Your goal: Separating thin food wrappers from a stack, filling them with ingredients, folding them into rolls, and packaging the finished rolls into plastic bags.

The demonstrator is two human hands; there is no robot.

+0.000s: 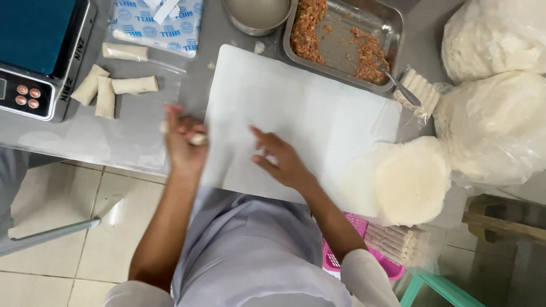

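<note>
My left hand [183, 139] is blurred at the left edge of the white cutting board [318, 108], its fingers closed on a pale rolled spring roll [197, 139]. My right hand [280, 159] rests on the board's near part, fingers spread and holding nothing. Several finished rolls [108, 88] lie on the steel table to the left. A stack of round white wrappers [409, 179] sits at the board's right corner.
A steel tray with reddish-brown filling [344, 40] and a spoon [401, 88] stands behind the board, beside a steel bowl [256, 14]. A digital scale [40, 57] is at far left. Plastic-wrapped wrapper bundles [495, 113] fill the right. A pink basket [364, 250] sits below.
</note>
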